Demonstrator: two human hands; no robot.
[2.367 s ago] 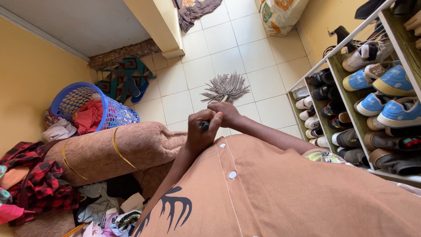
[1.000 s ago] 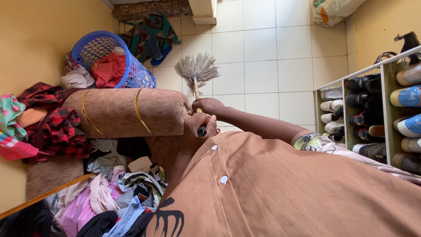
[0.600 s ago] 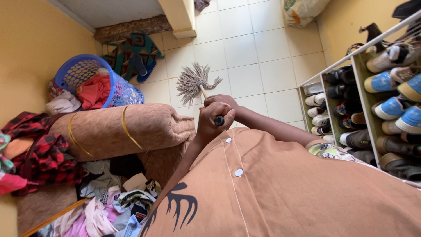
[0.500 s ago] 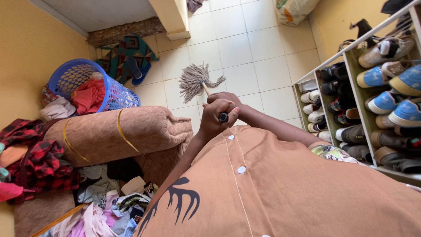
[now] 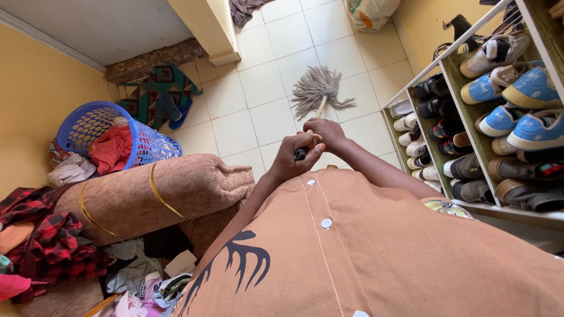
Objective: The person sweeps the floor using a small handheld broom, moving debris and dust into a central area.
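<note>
Both of my hands grip a mop's wooden handle (image 5: pixel 321 108) in front of my brown shirt. My left hand (image 5: pixel 289 159) closes around the black top end of the handle. Just beyond it, my right hand (image 5: pixel 325 132) wraps the handle lower down. The grey string mop head (image 5: pixel 315 88) rests on the white tiled floor (image 5: pixel 258 88), close to the shoe rack.
A shoe rack (image 5: pixel 487 111) full of several shoes stands on the right. A brown sofa arm (image 5: pixel 176 188) and piled clothes (image 5: pixel 47 235) lie left, with a blue laundry basket (image 5: pixel 100 126) behind. Slippers on a patterned mat (image 5: pixel 167 97), a pillar (image 5: pixel 208 29) and a sack (image 5: pixel 370 12) sit farther off.
The mop head has swept to the right across the tiles, from near the sofa arm toward the shoe rack. Both hands moved right with the handle.
</note>
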